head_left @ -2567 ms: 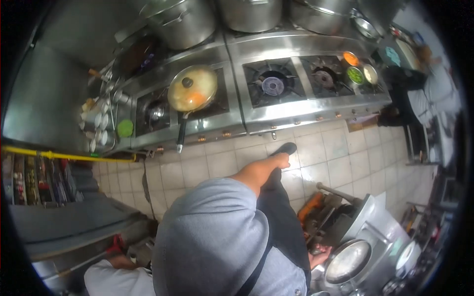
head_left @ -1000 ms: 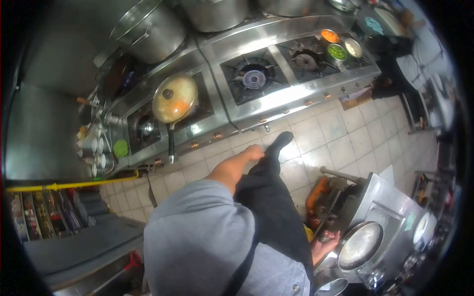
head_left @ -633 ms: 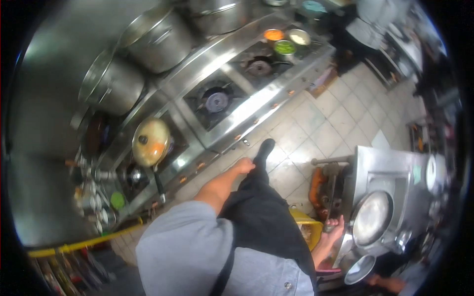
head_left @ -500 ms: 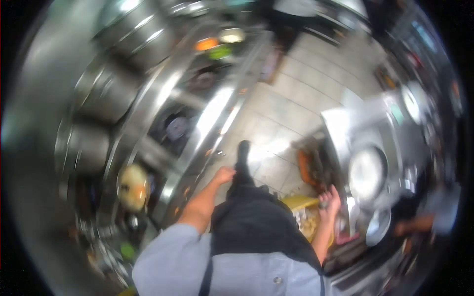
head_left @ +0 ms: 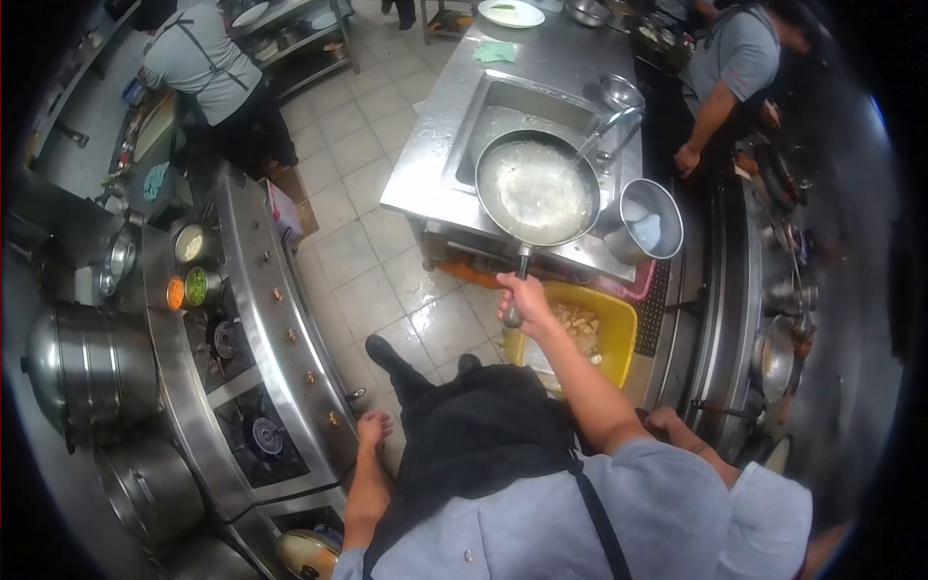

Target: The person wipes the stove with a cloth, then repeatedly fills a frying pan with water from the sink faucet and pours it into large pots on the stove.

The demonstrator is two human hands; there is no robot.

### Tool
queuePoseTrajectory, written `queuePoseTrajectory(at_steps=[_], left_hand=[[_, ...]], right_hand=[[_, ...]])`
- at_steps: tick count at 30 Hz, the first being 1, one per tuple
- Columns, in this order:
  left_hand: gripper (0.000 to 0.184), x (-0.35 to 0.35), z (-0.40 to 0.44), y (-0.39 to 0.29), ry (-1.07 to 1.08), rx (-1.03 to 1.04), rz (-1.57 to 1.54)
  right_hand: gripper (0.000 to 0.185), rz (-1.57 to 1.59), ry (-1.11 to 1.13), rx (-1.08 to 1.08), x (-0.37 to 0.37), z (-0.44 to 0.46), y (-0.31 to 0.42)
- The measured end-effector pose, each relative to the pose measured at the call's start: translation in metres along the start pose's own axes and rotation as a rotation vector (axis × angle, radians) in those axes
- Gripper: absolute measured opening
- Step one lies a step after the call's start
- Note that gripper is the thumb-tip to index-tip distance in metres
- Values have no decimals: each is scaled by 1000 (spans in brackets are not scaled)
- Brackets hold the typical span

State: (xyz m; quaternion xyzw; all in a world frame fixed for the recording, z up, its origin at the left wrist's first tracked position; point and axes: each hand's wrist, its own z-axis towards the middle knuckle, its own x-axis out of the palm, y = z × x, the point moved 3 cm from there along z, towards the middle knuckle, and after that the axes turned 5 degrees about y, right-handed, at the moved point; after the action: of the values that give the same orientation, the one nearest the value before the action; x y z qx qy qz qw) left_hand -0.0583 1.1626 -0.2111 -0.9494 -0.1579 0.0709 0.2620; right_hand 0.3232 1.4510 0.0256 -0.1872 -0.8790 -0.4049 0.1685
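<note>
My right hand (head_left: 522, 302) is wrapped round the handle of a dark-rimmed frying pan (head_left: 538, 238). The pan sits over the near edge of a steel sink (head_left: 466, 145), below a tap (head_left: 619, 120); its inside looks wet and whitish, perhaps with shallow water. My left hand (head_left: 375, 428) hangs empty beside the stove front, fingers loosely curled and slightly apart. Right of the pan stands a tall metal pot (head_left: 633, 242) with a pale blue thing inside. Below my right forearm is a yellow tub (head_left: 619, 333) with pale chunks in it.
A gas stove (head_left: 275, 333) lines my left, with large steel pots (head_left: 101, 362) beyond it. Another person's arm (head_left: 691, 440) reaches in close on my right. Two more people (head_left: 208, 63) stand farther off, one (head_left: 735, 63) across the sink counter. The tiled floor (head_left: 343, 242) looks wet.
My right hand was open near the yellow tub; now it has taken hold of the pan's handle. My body and view have turned right toward the sink. My left hand has lowered.
</note>
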Motion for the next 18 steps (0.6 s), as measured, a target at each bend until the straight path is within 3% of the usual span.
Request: queuePoseTrajectory(at_steps=[5, 8, 11, 16, 18], left_hand=[[22, 37, 2, -66, 125, 70, 121], [24, 82, -13, -126, 155, 213, -8], [29, 122, -8, -170, 334, 385, 230], [51, 223, -58, -244, 636, 456, 468], [46, 267, -88, -265, 740, 340, 405]], right_hand=[[16, -8, 23, -25, -2, 4, -2], [17, 6, 21, -30, 2, -1, 2], [16, 9, 15, -34, 0, 2, 0], [18, -99, 57, -109, -1, 6, -2], [23, -185, 85, -163, -6, 13, -5]])
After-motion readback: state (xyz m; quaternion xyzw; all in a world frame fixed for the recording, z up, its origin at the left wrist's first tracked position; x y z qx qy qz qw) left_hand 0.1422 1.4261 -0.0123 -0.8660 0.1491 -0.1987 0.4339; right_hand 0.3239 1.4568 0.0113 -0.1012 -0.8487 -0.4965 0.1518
